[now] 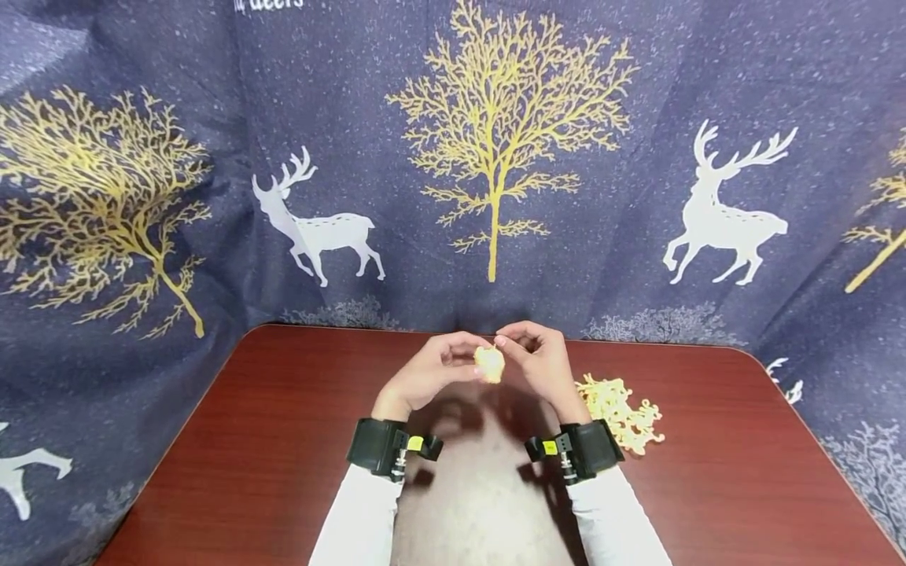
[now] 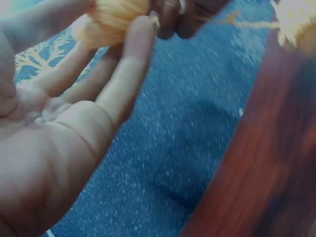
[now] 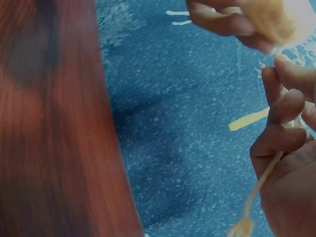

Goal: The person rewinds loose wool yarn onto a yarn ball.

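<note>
My left hand (image 1: 428,369) pinches a small ball of pale yellow yarn (image 1: 490,364) between thumb and fingertips, above the table. Close by on the right, my right hand (image 1: 543,363) pinches the yarn strand (image 3: 264,180), which passes under its curled fingers and hangs down from the palm. In the left wrist view the wound ball (image 2: 117,19) shows its wraps, with the right fingertips beside it. A loose heap of the same yarn (image 1: 623,413) lies on the table to the right of my right forearm.
The reddish-brown table (image 1: 283,440) ends just beyond the hands. A dark blue cloth (image 1: 439,303) printed with trees and deer hangs behind it and at both sides. Each wrist wears a black strap with a camera (image 1: 378,446).
</note>
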`<state>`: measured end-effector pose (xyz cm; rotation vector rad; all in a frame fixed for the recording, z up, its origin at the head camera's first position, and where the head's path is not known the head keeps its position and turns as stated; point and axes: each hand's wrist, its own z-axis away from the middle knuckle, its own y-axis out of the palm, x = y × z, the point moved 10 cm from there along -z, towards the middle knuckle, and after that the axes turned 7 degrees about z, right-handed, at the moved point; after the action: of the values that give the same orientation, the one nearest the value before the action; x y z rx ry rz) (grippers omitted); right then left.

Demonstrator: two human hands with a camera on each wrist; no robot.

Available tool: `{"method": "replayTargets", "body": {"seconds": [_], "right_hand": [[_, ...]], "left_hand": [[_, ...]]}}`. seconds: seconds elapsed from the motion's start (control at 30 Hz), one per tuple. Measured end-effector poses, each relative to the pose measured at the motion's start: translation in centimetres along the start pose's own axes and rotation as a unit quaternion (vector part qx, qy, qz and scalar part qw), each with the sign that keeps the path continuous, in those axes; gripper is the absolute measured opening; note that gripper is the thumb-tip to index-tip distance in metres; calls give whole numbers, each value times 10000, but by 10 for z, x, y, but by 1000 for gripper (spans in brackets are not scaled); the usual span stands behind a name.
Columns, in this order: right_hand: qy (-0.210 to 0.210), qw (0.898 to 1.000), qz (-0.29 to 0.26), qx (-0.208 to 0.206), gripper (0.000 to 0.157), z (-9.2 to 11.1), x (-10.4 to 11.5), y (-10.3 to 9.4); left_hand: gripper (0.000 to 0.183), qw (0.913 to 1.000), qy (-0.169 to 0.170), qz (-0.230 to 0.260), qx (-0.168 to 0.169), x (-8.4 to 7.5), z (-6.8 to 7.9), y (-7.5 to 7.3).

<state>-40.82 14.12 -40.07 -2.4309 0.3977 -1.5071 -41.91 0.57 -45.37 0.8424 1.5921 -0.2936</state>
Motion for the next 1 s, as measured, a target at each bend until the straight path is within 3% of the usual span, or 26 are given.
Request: {"method": "replayTargets", "body": {"seconds": [0.1, 0.17, 0.3, 0.43, 0.53, 0.67, 0.73, 0.83, 0.9, 1.0], "right_hand": [[-98, 9999, -72, -32, 8, -1, -10, 2], [-127, 9999, -107, -17, 8, -2, -17, 5], [-73, 9999, 37, 83, 7, -2, -24, 13], [-191, 9982, 464, 331, 5, 1, -13, 22], [-382, 9951, 688, 606, 7, 4, 0, 27], [-494, 9926, 754, 818, 9, 7, 12, 29], [-494, 9932, 701, 787, 9, 7, 15, 27], [-397, 9964, 352, 663, 9, 7, 15, 19], [-306, 9980, 45, 548, 10, 6, 12, 12], [-240, 9987, -244, 376, 11, 3, 8, 2]], "left_hand": [[32, 9963, 396, 691, -323, -12, 1, -3], [30, 9892, 691, 1151, -580, -20, 2, -5], [29, 9685, 1211, 1798, -1228, -31, 3, -14], [29, 9466, 1619, 1987, -1957, -35, 6, -28], [28, 9391, 1749, 1587, -2496, -35, 9, -38], [32, 9427, 1439, -49, -3010, -32, 13, -46], [34, 9450, 1102, -992, -2915, -30, 13, -44], [32, 9607, 569, -1788, -2045, -22, 9, -30], [32, 9720, 350, -1934, -1290, -18, 7, -18], [31, 9851, 245, -1685, -257, -16, 6, 0]]}}
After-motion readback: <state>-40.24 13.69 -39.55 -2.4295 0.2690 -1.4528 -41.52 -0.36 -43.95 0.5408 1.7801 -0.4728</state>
